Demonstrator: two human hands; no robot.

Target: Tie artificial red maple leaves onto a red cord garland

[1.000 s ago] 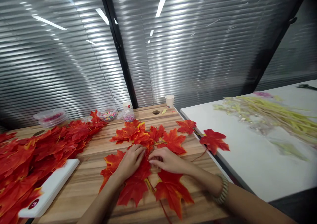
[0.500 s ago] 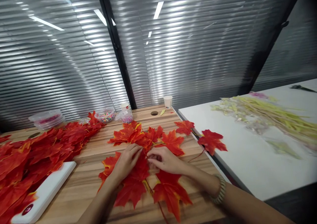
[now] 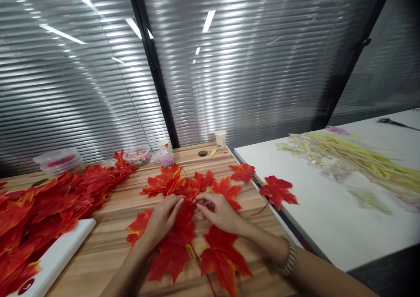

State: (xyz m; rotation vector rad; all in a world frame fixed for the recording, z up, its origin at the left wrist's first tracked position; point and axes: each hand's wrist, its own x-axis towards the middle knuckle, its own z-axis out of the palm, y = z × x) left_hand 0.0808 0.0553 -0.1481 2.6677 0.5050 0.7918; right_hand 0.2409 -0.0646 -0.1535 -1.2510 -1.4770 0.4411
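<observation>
A garland of red-orange artificial maple leaves point(image 3: 193, 227) lies spread on the wooden table point(image 3: 108, 253) in front of me. My left hand point(image 3: 162, 218) rests flat on the leaves, fingers stretched toward the middle. My right hand point(image 3: 218, 209) meets it there, its fingertips pinched on the garland's thin stem point(image 3: 196, 200) between the leaves. A beaded bracelet point(image 3: 288, 257) circles my right wrist. The stem under the fingers is mostly hidden.
A large heap of the same red leaves point(image 3: 42, 209) covers the table's left side, beside a white board point(image 3: 55, 257). Bead containers point(image 3: 141, 156), a plastic tub point(image 3: 59, 159) and paper cups point(image 3: 220, 137) stand at the back. A white table point(image 3: 328, 209) on the right carries yellow-green stems point(image 3: 354, 161).
Both hands have crept slightly farther along the garland toward its centre. The view has shifted a little right, so everything sits slightly left and lower.
</observation>
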